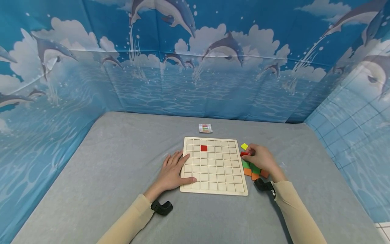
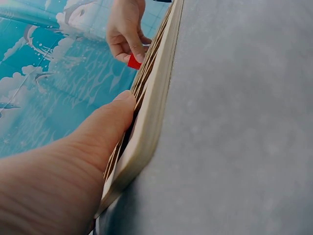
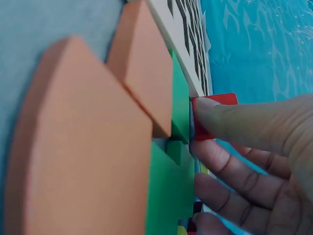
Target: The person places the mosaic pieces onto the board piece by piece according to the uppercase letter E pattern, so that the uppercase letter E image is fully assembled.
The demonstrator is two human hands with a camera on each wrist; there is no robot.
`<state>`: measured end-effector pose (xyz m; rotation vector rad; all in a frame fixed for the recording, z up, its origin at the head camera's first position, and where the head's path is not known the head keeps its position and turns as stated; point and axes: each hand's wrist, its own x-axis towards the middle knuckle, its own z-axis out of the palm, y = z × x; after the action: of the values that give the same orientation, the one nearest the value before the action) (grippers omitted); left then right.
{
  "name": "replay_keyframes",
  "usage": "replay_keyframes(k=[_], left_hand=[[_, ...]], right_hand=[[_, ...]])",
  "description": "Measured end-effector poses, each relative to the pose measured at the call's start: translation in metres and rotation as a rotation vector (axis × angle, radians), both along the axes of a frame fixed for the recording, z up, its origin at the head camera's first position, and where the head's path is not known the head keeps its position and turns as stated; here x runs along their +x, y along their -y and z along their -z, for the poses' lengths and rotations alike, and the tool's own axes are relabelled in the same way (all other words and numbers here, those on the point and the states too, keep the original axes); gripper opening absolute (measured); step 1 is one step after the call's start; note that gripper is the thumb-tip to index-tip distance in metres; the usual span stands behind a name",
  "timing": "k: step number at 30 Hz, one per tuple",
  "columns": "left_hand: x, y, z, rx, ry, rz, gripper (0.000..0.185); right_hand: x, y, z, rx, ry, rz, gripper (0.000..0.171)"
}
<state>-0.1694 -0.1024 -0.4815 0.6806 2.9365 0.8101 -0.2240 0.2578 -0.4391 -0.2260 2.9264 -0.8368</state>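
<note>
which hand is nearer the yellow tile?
Right. The right hand sits just below and right of the yellow tile, pinching a red tile beside the board. The left hand rests on the board's opposite, left edge.

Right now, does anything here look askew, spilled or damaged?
Nothing stands out. The grid board lies flat, one red tile seated squarely in a cell. The left hand rests on its edge; the right hand pinches a red piece beside the loose tiles.
</note>
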Motion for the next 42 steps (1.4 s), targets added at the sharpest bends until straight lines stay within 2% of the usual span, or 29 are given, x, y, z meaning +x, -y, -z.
replay_keyframes(k=[5,10,18,22,28,35,42], left_hand=[[0.000,0.000,0.001,-0.004,0.000,0.000,0.095],[0.000,0.000,0.001,0.001,-0.003,0.001,0.095],[0.000,0.000,0.001,-0.001,-0.003,0.000,0.095],[0.000,0.000,0.001,-0.003,-0.007,0.000,0.095],[0.000,-0.001,0.001,-0.017,-0.017,-0.002,0.094],[0.000,-0.002,0.001,-0.012,-0.018,-0.004,0.094],[-0.001,-0.001,0.002,-0.007,-0.017,-0.003,0.094]], right_hand=[[0.003,0.003,0.000,-0.059,-0.083,0.011,0.013],[0.003,0.011,-0.002,-0.096,-0.174,-0.041,0.017],[0.000,0.037,-0.001,-0.202,-0.200,-0.149,0.012],[-0.004,0.052,0.000,-0.227,-0.178,-0.174,0.009],[-0.013,0.076,0.000,-0.195,-0.143,-0.166,0.007],[-0.016,0.097,0.000,-0.130,-0.152,-0.154,0.005],[-0.020,0.104,0.004,-0.093,-0.188,-0.117,0.004]])
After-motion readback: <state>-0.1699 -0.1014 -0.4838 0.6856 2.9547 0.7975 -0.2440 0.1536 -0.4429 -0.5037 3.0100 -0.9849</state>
